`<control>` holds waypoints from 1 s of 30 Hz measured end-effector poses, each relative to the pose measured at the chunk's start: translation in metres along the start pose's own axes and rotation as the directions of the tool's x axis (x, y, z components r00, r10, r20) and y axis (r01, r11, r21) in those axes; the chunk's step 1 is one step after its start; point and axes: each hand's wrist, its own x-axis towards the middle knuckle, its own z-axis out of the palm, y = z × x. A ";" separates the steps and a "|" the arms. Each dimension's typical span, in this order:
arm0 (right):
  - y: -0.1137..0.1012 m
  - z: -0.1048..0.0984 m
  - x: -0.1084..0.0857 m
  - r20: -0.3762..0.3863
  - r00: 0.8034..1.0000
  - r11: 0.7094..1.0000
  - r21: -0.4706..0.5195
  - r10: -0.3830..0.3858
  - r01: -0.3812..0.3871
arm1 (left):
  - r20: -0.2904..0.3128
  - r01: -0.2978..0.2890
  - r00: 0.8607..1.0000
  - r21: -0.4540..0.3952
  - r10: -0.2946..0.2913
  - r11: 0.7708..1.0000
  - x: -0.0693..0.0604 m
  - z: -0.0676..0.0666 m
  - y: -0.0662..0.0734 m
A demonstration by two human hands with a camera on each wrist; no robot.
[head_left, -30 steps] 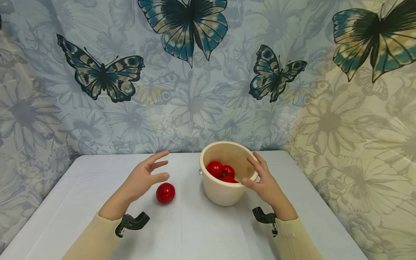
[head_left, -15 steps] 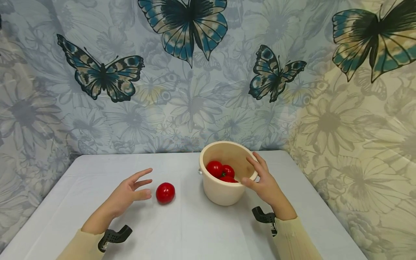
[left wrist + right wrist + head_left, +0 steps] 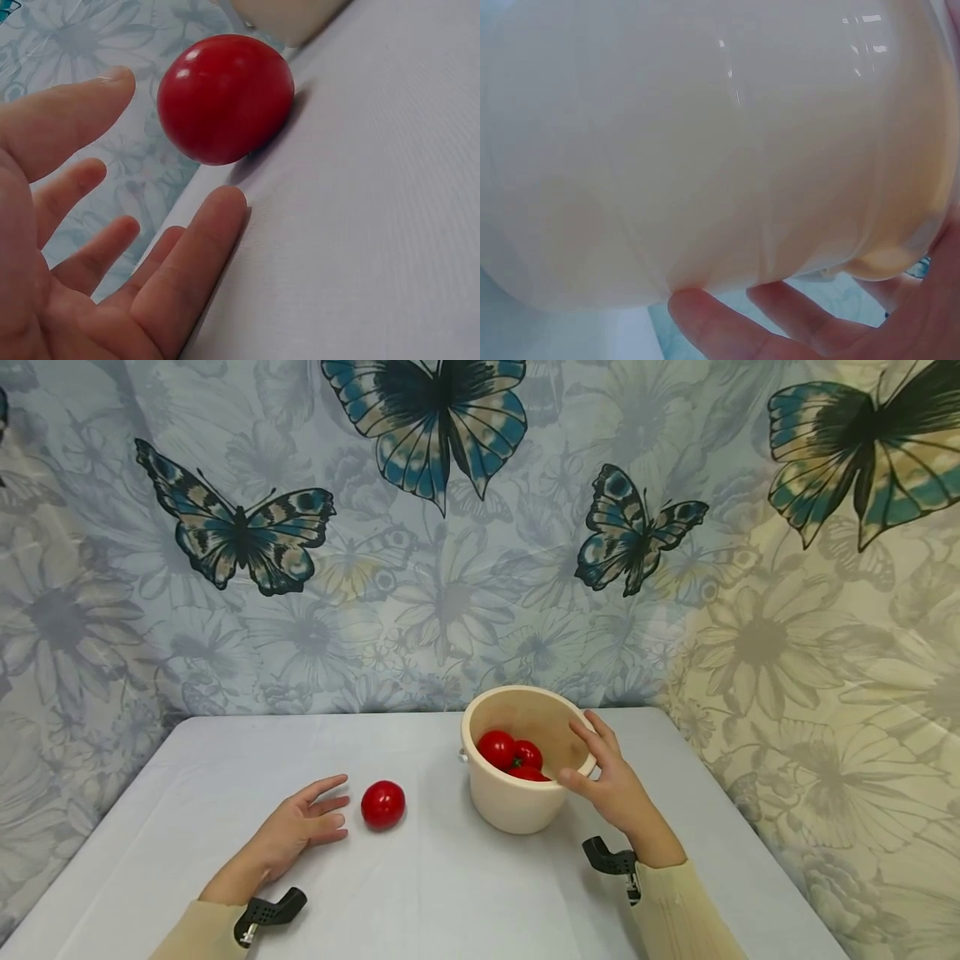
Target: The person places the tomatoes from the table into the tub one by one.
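Note:
A red tomato [image 3: 382, 805] lies on the white table, left of a cream bucket [image 3: 517, 810]. My left hand [image 3: 300, 827] is just left of that tomato, fingers spread and apart from it. The left wrist view shows the same tomato [image 3: 225, 99] beyond the fingertips, with the hand's lower edge close to the cloth. Several more tomatoes [image 3: 497, 750] lie inside the bucket. At the bucket's right side, my right hand [image 3: 611, 781] grips the rim, thumb at the front. In the right wrist view, fingers [image 3: 720, 322] touch the bucket's outer wall [image 3: 705, 150].
A white cloth covers the table [image 3: 450, 893]. Behind it hangs a floral backdrop [image 3: 450, 610] with butterflies, close to the table's back edge. Black camera mounts [image 3: 270, 908] sit on both wrists.
My left hand has moved left and down from above the tomato to the table beside it. The right hand, the bucket and the tomatoes have stayed in place.

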 end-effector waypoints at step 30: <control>0.001 0.001 0.000 0.002 1.000 1.000 0.013 -0.010 0.010 | 0.064 -0.021 0.998 0.065 0.017 0.998 0.023 0.034 -0.004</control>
